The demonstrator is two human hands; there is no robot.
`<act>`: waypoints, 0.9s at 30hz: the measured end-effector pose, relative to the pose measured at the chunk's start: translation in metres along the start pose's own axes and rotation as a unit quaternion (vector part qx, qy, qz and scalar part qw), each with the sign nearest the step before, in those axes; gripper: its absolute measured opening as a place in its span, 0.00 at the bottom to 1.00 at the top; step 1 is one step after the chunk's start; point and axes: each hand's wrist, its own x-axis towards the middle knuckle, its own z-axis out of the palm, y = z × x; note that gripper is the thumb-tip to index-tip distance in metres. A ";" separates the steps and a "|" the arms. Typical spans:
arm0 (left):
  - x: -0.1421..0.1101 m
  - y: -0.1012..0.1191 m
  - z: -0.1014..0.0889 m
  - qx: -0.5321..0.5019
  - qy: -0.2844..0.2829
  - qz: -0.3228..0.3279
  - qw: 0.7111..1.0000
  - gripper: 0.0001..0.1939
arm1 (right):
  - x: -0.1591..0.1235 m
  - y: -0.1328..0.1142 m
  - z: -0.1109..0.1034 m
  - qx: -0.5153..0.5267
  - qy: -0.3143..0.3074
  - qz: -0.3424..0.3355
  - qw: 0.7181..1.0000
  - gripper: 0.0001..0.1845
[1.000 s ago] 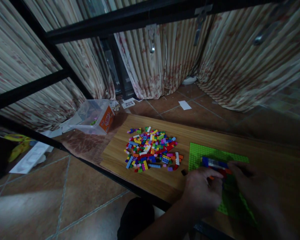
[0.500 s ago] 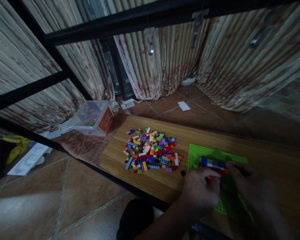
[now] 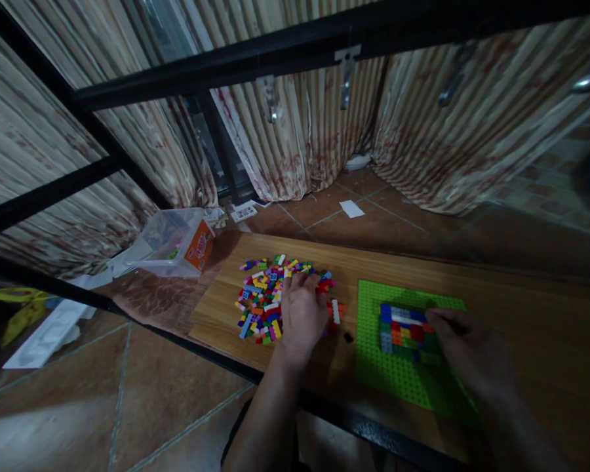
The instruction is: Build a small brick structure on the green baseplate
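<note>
My left hand (image 3: 301, 313) lies palm down on a pile of small coloured bricks (image 3: 263, 298) on the wooden table, fingers spread over its right half. A green baseplate (image 3: 398, 377) lies to the right of the pile. On it stands a low block of joined bricks (image 3: 403, 326) in blue, white, red, orange and green. My right hand (image 3: 465, 344) rests on the baseplate's right part, fingertips against the block's right edge. Its fingers are dark and partly curled. A single black brick (image 3: 348, 337) lies between the pile and the baseplate.
A clear plastic box with an orange label (image 3: 177, 241) lies tipped on the table's far left end. Black metal bars (image 3: 216, 62) cross overhead and at the left. Striped curtains hang behind. A white scrap of paper (image 3: 351, 208) lies on the tiled floor.
My left hand has left the brick block on the baseplate and moved left onto the loose pile. The block is now uncovered. My right hand stays at its right edge.
</note>
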 end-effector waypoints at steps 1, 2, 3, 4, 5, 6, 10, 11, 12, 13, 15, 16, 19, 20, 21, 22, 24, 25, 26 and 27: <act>0.001 -0.001 0.001 0.019 -0.004 0.009 1.000 0.14 | -0.001 -0.001 0.000 -0.001 -0.001 -0.001 1.000 0.22; 0.002 -0.002 0.003 0.035 -0.008 0.017 0.999 0.14 | -0.001 -0.002 -0.001 -0.002 -0.002 -0.002 1.000 0.22; 0.003 -0.002 0.004 0.049 -0.012 0.024 0.998 0.14 | -0.001 -0.003 -0.001 -0.002 -0.001 -0.003 1.000 0.21; 0.004 -0.002 0.006 0.063 -0.016 0.028 0.997 0.13 | -0.002 -0.003 -0.001 -0.002 0.001 -0.008 1.000 0.21; 0.004 -0.001 0.008 0.077 -0.021 0.031 0.996 0.13 | -0.002 -0.002 -0.001 0.000 0.004 -0.016 1.000 0.21; 0.005 -0.001 0.009 0.089 -0.025 0.031 0.995 0.12 | -0.002 -0.002 -0.001 0.002 0.006 -0.025 1.000 0.21; 0.005 0.003 0.010 0.129 -0.035 0.014 0.991 0.11 | -0.002 0.000 -0.001 -0.002 0.004 -0.053 0.999 0.21; 0.004 0.003 0.009 0.136 -0.038 0.006 0.990 0.11 | -0.002 0.000 0.000 -0.007 0.006 -0.056 0.998 0.21; 0.004 0.004 0.009 0.142 -0.042 0.000 0.989 0.11 | -0.002 0.000 0.000 -0.010 0.008 -0.059 0.998 0.22; 0.004 0.005 0.008 0.146 -0.046 -0.005 0.988 0.11 | -0.002 0.000 0.000 -0.013 0.010 -0.061 0.998 0.22; 0.003 0.006 0.006 0.149 -0.055 -0.008 0.987 0.10 | -0.002 0.000 -0.001 -0.018 0.010 -0.064 0.998 0.22; 0.003 0.006 0.006 0.148 -0.059 -0.006 0.987 0.10 | -0.002 0.000 0.000 -0.020 0.010 -0.065 0.998 0.22; 0.003 0.006 0.003 0.137 -0.066 -0.008 0.988 0.09 | -0.002 0.001 0.000 -0.021 0.014 -0.072 0.997 0.20; 0.002 0.005 0.002 0.128 -0.067 -0.010 0.989 0.08 | -0.002 0.000 0.001 -0.020 0.017 -0.075 0.997 0.20; 0.002 0.003 0.001 0.117 -0.066 -0.011 0.991 0.08 | -0.003 0.000 0.001 -0.019 0.020 -0.076 0.997 0.19; 0.002 0.002 0.000 0.102 -0.061 -0.010 0.993 0.07 | -0.003 -0.001 0.001 -0.015 0.024 -0.076 0.997 0.19; 0.002 -0.003 -0.002 0.056 -0.042 -0.003 0.998 0.06 | -0.005 -0.004 0.002 -0.001 0.033 -0.074 0.997 0.18; 0.002 -0.005 -0.004 0.021 -0.029 0.001 0.999 0.06 | -0.007 -0.006 0.002 0.011 0.040 -0.073 0.996 0.18; 0.003 -0.008 -0.005 -0.024 -0.019 0.004 1.000 0.06 | -0.008 -0.008 0.002 0.027 0.052 -0.074 0.995 0.18; 0.003 -0.009 -0.006 -0.076 -0.016 0.001 0.997 0.06 | -0.009 -0.010 0.002 0.045 0.069 -0.079 0.994 0.18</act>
